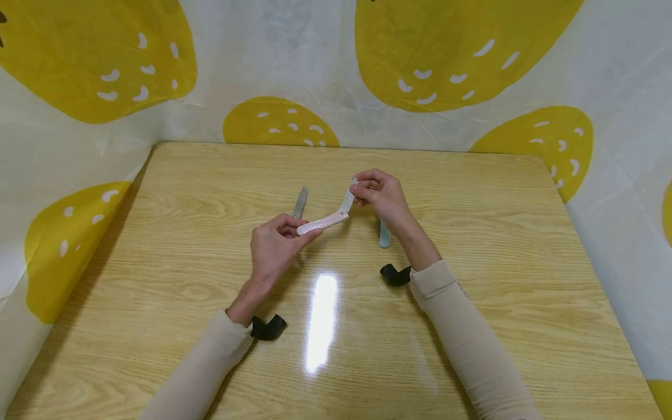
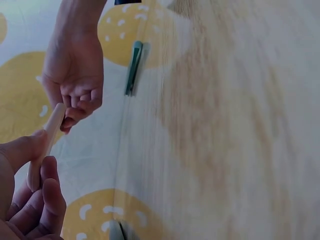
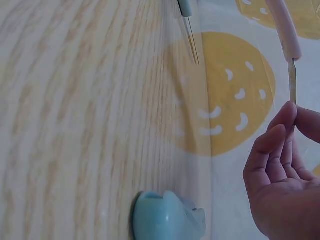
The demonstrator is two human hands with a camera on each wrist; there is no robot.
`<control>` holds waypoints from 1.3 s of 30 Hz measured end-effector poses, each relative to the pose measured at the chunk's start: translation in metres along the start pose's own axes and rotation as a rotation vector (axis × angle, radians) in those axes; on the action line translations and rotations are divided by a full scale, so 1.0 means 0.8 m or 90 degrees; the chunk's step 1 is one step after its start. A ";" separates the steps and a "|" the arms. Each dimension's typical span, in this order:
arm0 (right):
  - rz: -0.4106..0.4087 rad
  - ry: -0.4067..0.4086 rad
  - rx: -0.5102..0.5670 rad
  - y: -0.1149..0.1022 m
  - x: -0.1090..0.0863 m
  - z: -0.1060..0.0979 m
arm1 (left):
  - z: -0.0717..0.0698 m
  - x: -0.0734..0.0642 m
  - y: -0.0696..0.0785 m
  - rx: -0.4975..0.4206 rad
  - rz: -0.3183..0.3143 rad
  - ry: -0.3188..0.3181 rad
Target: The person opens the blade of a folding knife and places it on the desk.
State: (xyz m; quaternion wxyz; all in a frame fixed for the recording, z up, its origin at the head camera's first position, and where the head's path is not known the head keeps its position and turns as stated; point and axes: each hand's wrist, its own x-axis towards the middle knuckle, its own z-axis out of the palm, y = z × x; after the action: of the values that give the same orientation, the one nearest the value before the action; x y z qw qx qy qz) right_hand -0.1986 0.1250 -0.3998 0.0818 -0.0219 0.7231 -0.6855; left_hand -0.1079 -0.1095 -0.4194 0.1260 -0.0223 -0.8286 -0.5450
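A folding knife with a pink handle [image 1: 324, 223] is held above the table, its blade [image 1: 347, 202] swung out at an angle. My left hand [image 1: 273, 245] grips the handle end between thumb and fingers. Thumb and fingers of my right hand [image 1: 387, 199] pinch the blade near its tip. Beside the left hand lies a second knife with its blade [image 1: 300, 202] out; its green handle [image 3: 184, 7] shows in the right wrist view. A green folded knife [image 1: 385, 234] lies under the right wrist, partly hidden by it in the head view.
The wood-grain table [image 1: 199, 361] reaches back to a white curtain [image 1: 273, 52] with yellow fruit prints, which also hangs along both sides. Black camera mounts [image 1: 269, 328] sit at both wrists. A bright light reflection [image 1: 321, 321] lies on the tabletop.
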 end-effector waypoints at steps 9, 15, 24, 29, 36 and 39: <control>0.008 0.016 0.035 0.003 -0.002 0.002 | -0.001 -0.005 0.000 -0.016 -0.009 -0.009; 0.017 0.014 0.043 0.002 -0.004 0.002 | 0.001 -0.006 0.002 -0.012 -0.012 -0.006; 0.038 0.018 0.046 0.001 -0.004 0.003 | 0.005 -0.007 0.003 0.000 -0.034 0.005; 0.047 0.006 0.045 0.002 -0.001 0.002 | 0.005 -0.009 0.001 0.014 -0.031 -0.007; 0.046 -0.011 0.004 0.000 0.002 0.004 | 0.004 -0.009 0.000 0.116 -0.041 -0.065; 0.037 -0.015 -0.024 -0.003 0.003 0.008 | 0.005 -0.010 0.004 0.152 -0.055 -0.113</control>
State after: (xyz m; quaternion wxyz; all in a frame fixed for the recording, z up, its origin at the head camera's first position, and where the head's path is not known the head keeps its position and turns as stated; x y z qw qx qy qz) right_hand -0.2003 0.1184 -0.3982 0.1098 -0.0106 0.7354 -0.6686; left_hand -0.1001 -0.1042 -0.4202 0.0303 -0.0197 -0.8955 -0.4436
